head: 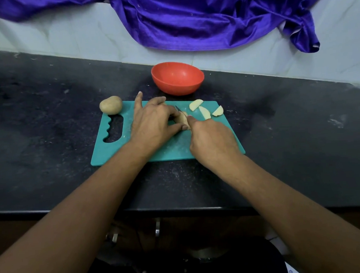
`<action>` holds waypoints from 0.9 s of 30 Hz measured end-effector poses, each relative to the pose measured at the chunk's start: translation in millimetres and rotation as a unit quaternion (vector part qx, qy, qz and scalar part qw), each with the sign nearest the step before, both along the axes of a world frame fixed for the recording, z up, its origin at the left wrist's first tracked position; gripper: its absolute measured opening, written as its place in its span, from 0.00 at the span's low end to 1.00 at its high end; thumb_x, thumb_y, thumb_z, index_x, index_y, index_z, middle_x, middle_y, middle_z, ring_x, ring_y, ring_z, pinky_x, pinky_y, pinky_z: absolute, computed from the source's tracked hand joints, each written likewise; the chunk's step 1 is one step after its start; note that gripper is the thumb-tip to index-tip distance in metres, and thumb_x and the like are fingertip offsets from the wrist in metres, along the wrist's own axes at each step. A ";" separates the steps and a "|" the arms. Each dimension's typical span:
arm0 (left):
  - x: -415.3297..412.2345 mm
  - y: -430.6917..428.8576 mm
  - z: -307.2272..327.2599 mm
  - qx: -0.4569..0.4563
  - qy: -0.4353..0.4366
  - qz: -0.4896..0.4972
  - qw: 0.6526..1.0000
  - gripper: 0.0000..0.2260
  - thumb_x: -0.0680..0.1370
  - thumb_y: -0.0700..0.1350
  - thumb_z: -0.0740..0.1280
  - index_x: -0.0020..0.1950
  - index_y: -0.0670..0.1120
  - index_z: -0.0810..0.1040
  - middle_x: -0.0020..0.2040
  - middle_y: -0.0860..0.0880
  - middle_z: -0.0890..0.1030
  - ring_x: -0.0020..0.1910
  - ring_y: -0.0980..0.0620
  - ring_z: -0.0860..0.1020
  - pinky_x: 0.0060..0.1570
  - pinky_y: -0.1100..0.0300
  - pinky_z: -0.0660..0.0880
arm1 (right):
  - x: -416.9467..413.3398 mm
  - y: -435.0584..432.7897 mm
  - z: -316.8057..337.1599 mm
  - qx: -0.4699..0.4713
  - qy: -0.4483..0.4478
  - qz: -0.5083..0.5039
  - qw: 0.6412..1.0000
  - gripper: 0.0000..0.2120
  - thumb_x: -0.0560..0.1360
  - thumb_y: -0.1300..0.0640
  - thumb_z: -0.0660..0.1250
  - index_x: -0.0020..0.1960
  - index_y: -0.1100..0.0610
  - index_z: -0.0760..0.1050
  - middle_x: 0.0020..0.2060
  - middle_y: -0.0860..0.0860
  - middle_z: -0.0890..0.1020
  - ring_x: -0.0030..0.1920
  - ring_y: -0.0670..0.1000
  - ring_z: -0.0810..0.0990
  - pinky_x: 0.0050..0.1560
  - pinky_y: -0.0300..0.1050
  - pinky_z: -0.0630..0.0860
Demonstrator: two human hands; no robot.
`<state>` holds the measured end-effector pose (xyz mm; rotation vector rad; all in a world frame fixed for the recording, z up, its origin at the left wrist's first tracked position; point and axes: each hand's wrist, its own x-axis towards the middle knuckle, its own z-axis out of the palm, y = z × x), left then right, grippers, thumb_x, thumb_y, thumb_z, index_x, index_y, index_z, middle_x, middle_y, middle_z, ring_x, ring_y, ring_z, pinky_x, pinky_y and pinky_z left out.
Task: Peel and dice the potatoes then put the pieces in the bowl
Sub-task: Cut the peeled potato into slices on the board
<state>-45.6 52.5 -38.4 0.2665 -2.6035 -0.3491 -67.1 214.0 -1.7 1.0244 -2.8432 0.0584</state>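
On a teal cutting board (175, 151), a person's left hand (153, 121) pins a peeled potato piece (182, 120), fingers curled around it, while the right hand (212, 138) grips a knife (178, 109) against it. Three cut slices (204, 112) lie just beside them. A whole potato (110, 105) rests at the board's left corner. The red bowl (177, 78) stands just beyond on the dark countertop (49, 122).

Left hand (153, 121) steadies a potato piece (182, 121) — right hand (212, 138) grips the knife (178, 109).
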 end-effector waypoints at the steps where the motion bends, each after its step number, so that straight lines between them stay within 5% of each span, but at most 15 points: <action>1: 0.3 0.6 0.3 0.001 -0.003 -0.001 1.000 0.17 0.72 0.62 0.73 0.57 0.56 0.84 0.58 0.56 0.85 0.75 0.54 0.68 0.79 0.40 0.42 | 0.9 0.9 0.3 0.002 -0.001 0.000 1.000 0.29 0.82 0.59 0.59 0.81 0.51 0.60 0.43 0.51 0.70 0.49 0.56 0.79 0.40 0.51 0.71; 10: -0.7 1.1 -1.1 -0.012 -0.004 -0.002 1.000 0.17 0.74 0.61 0.73 0.59 0.55 0.84 0.58 0.56 0.85 0.75 0.53 0.69 0.79 0.39 0.45 | -1.6 2.2 4.2 -0.005 -0.022 -0.003 1.000 0.23 0.81 0.59 0.60 0.76 0.51 0.67 0.35 0.49 0.65 0.43 0.54 0.73 0.40 0.51 0.71; 17: -2.8 -0.9 -2.5 -0.012 -0.001 -0.003 1.000 0.18 0.73 0.63 0.73 0.58 0.55 0.84 0.57 0.57 0.84 0.74 0.54 0.69 0.78 0.38 0.46 | 2.5 9.2 2.8 -0.005 -0.044 -0.045 0.998 0.09 0.83 0.55 0.58 0.61 0.58 0.69 0.42 0.52 0.73 0.42 0.55 0.74 0.40 0.52 0.69; 27: -10.7 -5.4 -4.5 -0.010 -0.004 0.001 1.000 0.19 0.73 0.65 0.71 0.58 0.56 0.83 0.58 0.56 0.84 0.74 0.54 0.69 0.78 0.38 0.47 | -5.5 7.2 4.9 0.019 -0.023 -0.054 0.998 0.10 0.84 0.54 0.56 0.60 0.57 0.71 0.51 0.54 0.79 0.42 0.54 0.72 0.42 0.51 0.66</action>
